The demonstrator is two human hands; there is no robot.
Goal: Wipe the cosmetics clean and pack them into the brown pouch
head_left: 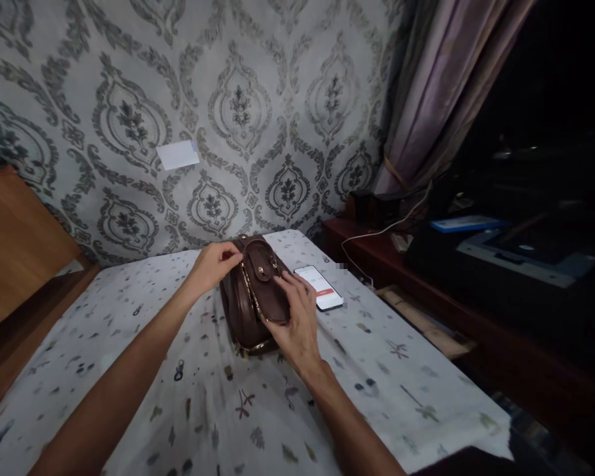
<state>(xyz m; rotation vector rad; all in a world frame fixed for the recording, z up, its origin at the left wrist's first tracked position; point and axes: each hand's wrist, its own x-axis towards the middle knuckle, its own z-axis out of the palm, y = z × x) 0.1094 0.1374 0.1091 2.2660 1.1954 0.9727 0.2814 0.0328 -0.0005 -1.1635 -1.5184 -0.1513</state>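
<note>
A dark brown leather handbag [265, 297] with gold-toned zippers lies on a patterned white cloth. At the upper end of its long zipper [252, 291], my left hand [212, 268] is closed in a pinch; the small pull, if between the fingertips, is hidden. My right hand [297, 316] grips the near right side of the bag, thumb by the zipper's edge and fingers over the front pocket. A short strap with a metal stud [262, 271] crosses that pocket. Just right of the bag lies a smartphone [322, 289] with its screen lit.
The cloth-covered surface [203, 423] meets a damask-patterned wall. A wooden panel [20, 244] stands at the left. To the right are a dark red ledge [377, 248] with a white cable [371, 235], a tied curtain [426, 99] and a blue-edged flat object [466, 223].
</note>
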